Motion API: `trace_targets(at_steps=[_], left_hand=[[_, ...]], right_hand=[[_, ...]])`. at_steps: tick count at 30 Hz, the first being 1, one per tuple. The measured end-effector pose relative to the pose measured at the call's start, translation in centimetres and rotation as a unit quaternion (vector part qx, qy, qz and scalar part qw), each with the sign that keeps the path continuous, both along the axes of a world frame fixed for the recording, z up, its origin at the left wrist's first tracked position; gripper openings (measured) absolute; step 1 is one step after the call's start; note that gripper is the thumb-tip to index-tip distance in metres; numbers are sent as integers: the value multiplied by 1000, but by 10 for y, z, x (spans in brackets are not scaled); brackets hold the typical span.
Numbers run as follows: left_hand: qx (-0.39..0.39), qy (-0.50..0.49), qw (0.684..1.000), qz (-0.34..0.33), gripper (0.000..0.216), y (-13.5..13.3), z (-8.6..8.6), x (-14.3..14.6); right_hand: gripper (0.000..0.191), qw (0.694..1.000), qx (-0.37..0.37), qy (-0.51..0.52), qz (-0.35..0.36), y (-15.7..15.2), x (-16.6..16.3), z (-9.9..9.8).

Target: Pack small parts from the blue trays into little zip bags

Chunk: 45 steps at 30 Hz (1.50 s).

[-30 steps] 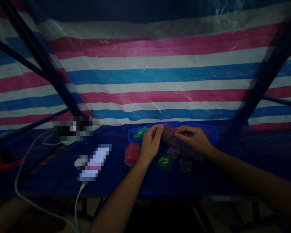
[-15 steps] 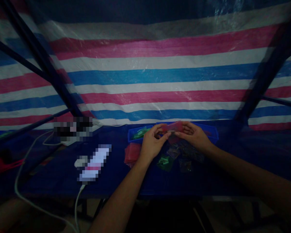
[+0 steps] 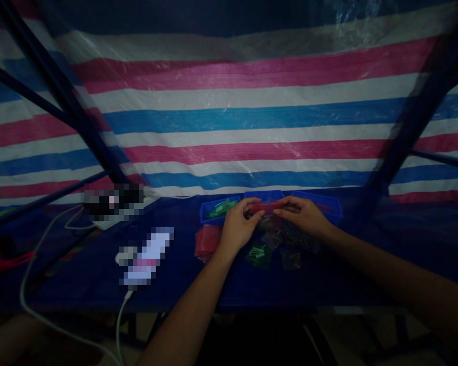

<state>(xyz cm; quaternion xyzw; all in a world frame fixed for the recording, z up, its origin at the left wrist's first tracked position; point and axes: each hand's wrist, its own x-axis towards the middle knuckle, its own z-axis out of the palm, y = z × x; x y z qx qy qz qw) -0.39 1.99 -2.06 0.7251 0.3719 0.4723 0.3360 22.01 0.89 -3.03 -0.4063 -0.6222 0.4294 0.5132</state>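
Note:
Between my two hands is a small red plastic bag [image 3: 267, 207], stretched sideways. My left hand [image 3: 241, 223] pinches its left edge, and my right hand [image 3: 303, 214] has its right edge between thumb and fingers. Just below lie several clear bags with small parts [image 3: 273, 238], partly in shadow, and a green bag of small pieces [image 3: 257, 254]. A stack of red plastic bags [image 3: 207, 241] rests beside my left wrist. Behind my left hand, a blue bin [image 3: 209, 220] contains green pieces [image 3: 222, 207]. My right hand partly covers another blue bin [image 3: 338, 208].
A phone [image 3: 148, 256] with a white cable lies on the blue table [image 3: 198, 290], beside a round white object [image 3: 125, 255]. Farther back stands a white power strip [image 3: 125, 213]. Blue metal posts [image 3: 404, 122] frame a striped tarp [image 3: 244, 122]. Another person's arm [image 3: 15, 333] shows at lower left.
The red bag has tilted flatter and come down slightly between my hands, uncovering the blue bin behind it. My fingers keep hold of both its sides.

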Motion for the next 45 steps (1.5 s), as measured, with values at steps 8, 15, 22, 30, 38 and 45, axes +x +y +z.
trace_targets(at_steps=[8,15,22,30,38,45], left_hand=[[7,-1,1000,6,38,1,-1,0],[15,23,999,20,36,-1,2,0],[130,63,987,63,25,-14,15,4],[133,124,983,-3,25,-21,16,8],[48,26,998,16,27,-15,13,4],[64,20,998,15,27,-14,12,6]], right_hand=[[33,1000,-5,17,-7,-2,0,3],[32,1000,-1,-4,-21,-3,-2,4],[34,986,61,36,-149,2,1,1],[29,999,42,9,26,-19,-14,18],[61,990,87,62,-93,-5,-8,7],[34,998,10,59,-32,-3,-7,3]])
